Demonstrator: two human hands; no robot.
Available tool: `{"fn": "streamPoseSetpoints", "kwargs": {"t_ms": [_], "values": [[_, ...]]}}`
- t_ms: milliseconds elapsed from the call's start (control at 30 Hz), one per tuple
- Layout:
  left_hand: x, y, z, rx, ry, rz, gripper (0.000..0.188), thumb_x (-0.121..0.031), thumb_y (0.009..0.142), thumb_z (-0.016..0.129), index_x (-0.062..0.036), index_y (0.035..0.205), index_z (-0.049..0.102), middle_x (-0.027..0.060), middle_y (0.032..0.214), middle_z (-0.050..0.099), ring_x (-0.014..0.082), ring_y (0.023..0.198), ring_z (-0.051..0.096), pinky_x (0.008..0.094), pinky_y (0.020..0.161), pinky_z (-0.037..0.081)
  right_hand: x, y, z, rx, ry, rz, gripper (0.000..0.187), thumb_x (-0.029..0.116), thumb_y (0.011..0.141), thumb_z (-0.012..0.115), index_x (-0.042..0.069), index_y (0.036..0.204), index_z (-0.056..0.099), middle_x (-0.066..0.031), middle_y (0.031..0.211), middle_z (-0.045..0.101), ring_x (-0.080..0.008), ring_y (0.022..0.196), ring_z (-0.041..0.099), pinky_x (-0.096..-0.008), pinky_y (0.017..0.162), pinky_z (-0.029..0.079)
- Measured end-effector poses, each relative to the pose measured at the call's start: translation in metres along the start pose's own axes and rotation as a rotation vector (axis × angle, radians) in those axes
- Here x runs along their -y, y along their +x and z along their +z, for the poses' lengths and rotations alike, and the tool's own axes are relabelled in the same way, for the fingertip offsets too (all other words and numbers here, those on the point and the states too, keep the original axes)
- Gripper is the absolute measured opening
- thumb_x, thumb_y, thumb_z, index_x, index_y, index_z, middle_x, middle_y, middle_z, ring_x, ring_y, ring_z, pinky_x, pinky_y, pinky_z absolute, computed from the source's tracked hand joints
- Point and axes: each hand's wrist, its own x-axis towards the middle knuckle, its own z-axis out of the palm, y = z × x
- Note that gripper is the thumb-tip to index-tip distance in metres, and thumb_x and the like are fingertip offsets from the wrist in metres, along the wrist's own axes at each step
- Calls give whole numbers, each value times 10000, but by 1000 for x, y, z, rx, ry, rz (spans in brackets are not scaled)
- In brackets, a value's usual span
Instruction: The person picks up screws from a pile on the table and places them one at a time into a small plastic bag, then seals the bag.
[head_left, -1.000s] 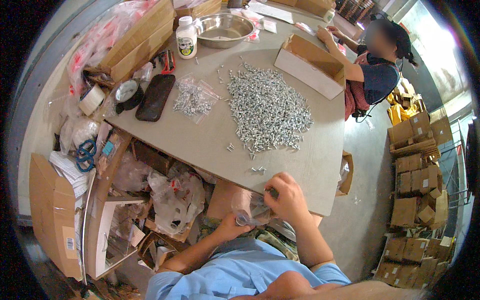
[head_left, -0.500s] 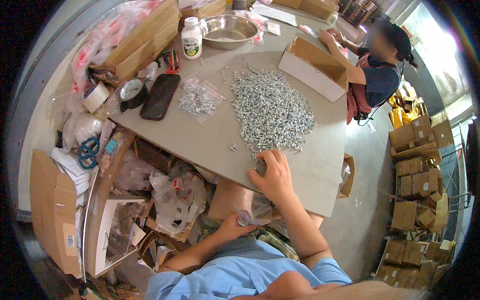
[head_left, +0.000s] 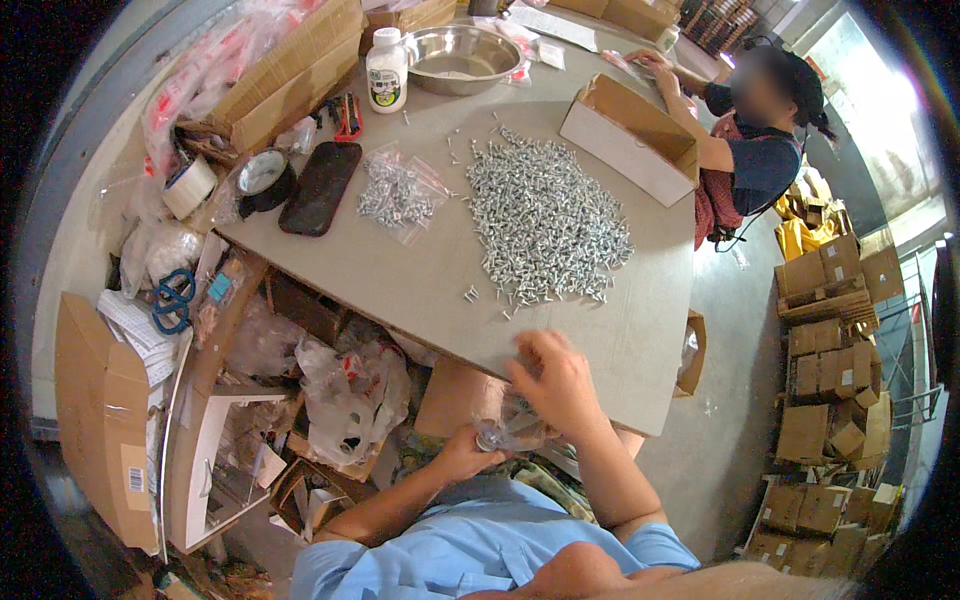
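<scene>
Down by the table's near edge, my left hand (head_left: 467,455) is closed on a clear plastic bag (head_left: 518,432); what is inside the bag cannot be made out. My right hand (head_left: 560,385) is over the near table edge, just above the bag. Its fingers are curled and smeared by motion, so anything in them is hidden. Beyond it, a large heap of small silver screws (head_left: 545,220) lies on the grey table (head_left: 400,275). A few loose screws (head_left: 471,294) lie apart at the heap's near left. A filled clear zip bag of screws (head_left: 398,195) rests left of the heap.
A dark phone (head_left: 320,188), tape rolls (head_left: 265,180), a white bottle (head_left: 386,72) and a steel bowl (head_left: 465,58) are on the table's left and far side. A long open carton (head_left: 630,140) stands at right, near a co-worker (head_left: 750,140). Stacked cartons (head_left: 820,350) line the floor.
My right hand has drawn back from the near edge of the screw heap toward me and the plastic bag. My left hand keeps its hold on the bag in about the same place.
</scene>
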Motion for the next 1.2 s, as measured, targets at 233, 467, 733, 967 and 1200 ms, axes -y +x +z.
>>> {"fn": "streamPoseSetpoints", "kwargs": {"t_ms": [233, 467, 733, 967, 1200], "values": [[-2, 2, -3, 66, -75, -70, 260, -191, 751, 752, -24, 911, 635, 38, 844, 654, 109, 788, 585, 298, 731, 483, -13, 35, 35, -255, -189, -91, 438, 168, 708, 686, 45, 1114, 579, -151, 1013, 571, -319, 932, 554, -395, 830, 452], [-4, -1, 2, 1, -50, 34, 181, -169, 767, 729, -68, 857, 608, 16, 749, 626, 122, 694, 561, 303, 639, 467, -3, 42, 39, -252, -207, -97, 331, 157, 730, 683, 85, 1050, 636, -139, 1009, 588, -316, 953, 549, -394, 838, 449], [-3, 1, 1, 14, -41, 40, 168, -164, 771, 725, -52, 815, 607, 13, 726, 612, 123, 682, 554, 306, 638, 466, -5, 42, 36, -203, -161, -102, 162, 150, 750, 675, 68, 885, 640, -117, 891, 590, -320, 895, 553, -410, 787, 457], [-5, 1, 2, 23, -67, 25, 205, -174, 762, 725, -34, 863, 615, 31, 797, 633, 133, 754, 578, 309, 709, 477, -4, 26, 20, -64, -198, -109, 105, 112, 742, 650, 53, 827, 638, -121, 827, 608, -317, 761, 599, -381, 678, 482], [5, 0, 0, 64, -124, -24, 262, -157, 758, 722, -14, 953, 623, 32, 879, 642, 117, 831, 585, 301, 761, 481, 9, 1, -21, 405, -22, 77, 142, 96, 761, 623, 42, 890, 649, -123, 816, 608, -271, 710, 611, -380, 661, 497]]}}
